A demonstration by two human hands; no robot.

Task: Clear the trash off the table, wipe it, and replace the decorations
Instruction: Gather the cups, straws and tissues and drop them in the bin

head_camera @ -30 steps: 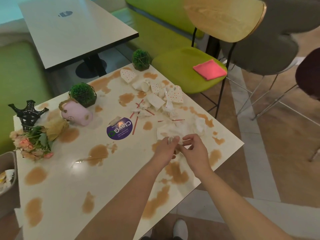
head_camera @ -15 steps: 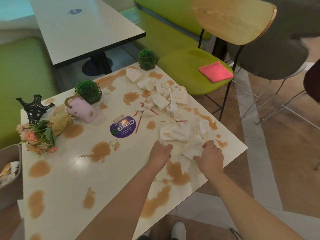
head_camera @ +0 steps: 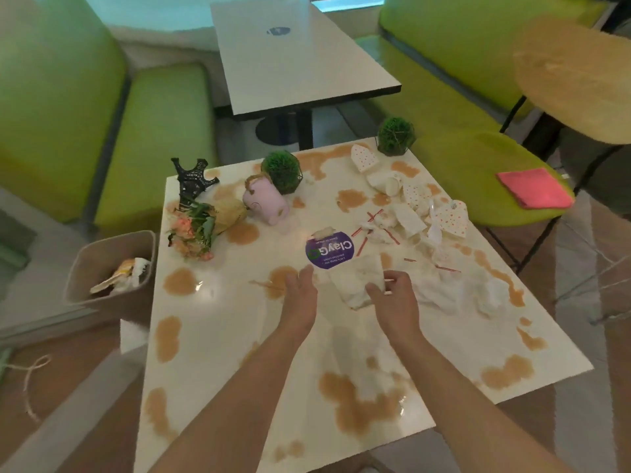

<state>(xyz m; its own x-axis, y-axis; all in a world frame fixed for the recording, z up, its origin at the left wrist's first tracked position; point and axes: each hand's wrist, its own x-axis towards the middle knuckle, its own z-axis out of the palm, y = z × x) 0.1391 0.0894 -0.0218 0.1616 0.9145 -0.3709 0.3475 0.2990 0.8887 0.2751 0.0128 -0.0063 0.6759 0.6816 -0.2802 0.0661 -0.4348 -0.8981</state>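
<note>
Bin (head_camera: 102, 268) at the far left, against the bench's left edge, already holding some crumpled paper. It sits well apart from the trash heap, so every handful has to cross the wet bench; a loose scrap could fall short onto the floor or drag through a puddle on the way.

Decorations next: black tower figure (head_camera: 193, 174), flower bunch (head_camera: 194, 230) lying on its side, pink mug (head_camera: 264, 203) tipped over, a green ball plant (head_camera: 281, 170) behind it. A carry toward the bin passes just beside these; a sleeve-level sweep could roll the mug or knock the flowers off the edge.

Brown spills (head_camera: 181, 281) across the bench (head_camera: 218, 339).

Left hand (head_camera: 300, 295), fingers loosely extended, holding nothing, hovering above a spill near the purple round sticker (head_camera: 329, 254).

Right hand (head_camera: 392, 298) pinches a stained napkin (head_camera: 356, 281) lifted off the bench. It looks damp, so I judge it may tear or drip if pulled one-handed.

Further right, the main trash: crumpled tissues (head_camera: 478, 288), red-striped stirrers (head_camera: 372, 216), dotted paper cups (head_camera: 450, 218), another green ball plant (head_camera: 396, 134) at the far corner. Thin stirrers are easy to miss or flick off the bench's right edge.

Pink cloth (head_camera: 534, 187) waits on the green chair (head_camera: 478, 158).
</note>
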